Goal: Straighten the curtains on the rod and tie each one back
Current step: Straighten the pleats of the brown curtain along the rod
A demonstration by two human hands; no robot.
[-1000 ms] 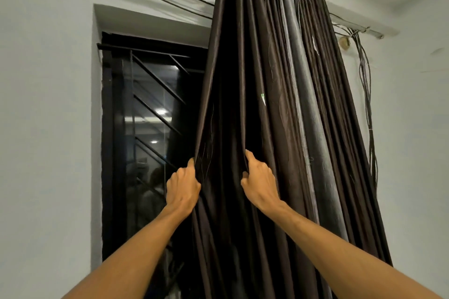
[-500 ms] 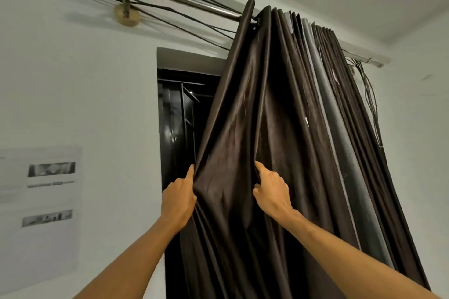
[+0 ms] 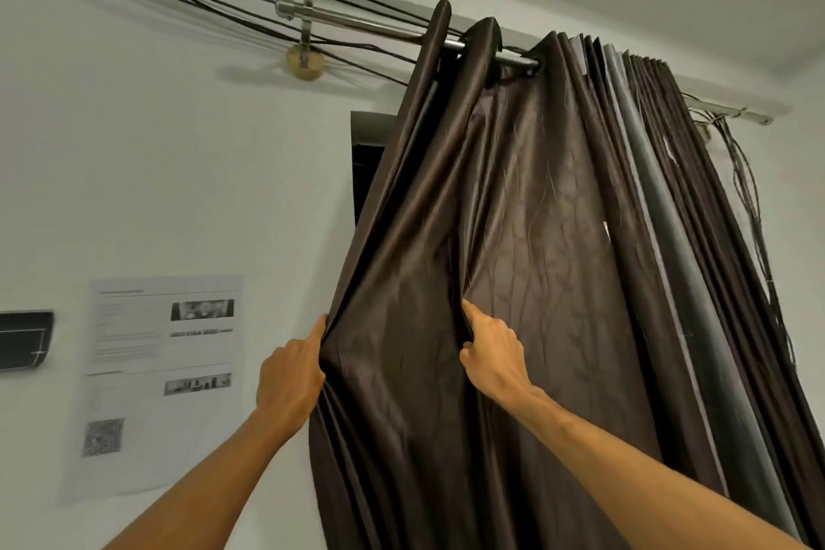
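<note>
Two hands, left (image 3: 290, 375) and right (image 3: 493, 353), pinch the curtain (image 3: 558, 237); poster (image 3: 134, 371) text illegible.

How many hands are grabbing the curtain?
2. The left hand pinches the left edge of the brown curtain; the right hand grips a fold nearer its middle. No other hands show.

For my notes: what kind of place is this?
Probably an indoor room, home or office: dark brown shiny curtain on a metal rod, printed paper notice on a white wall.
</note>
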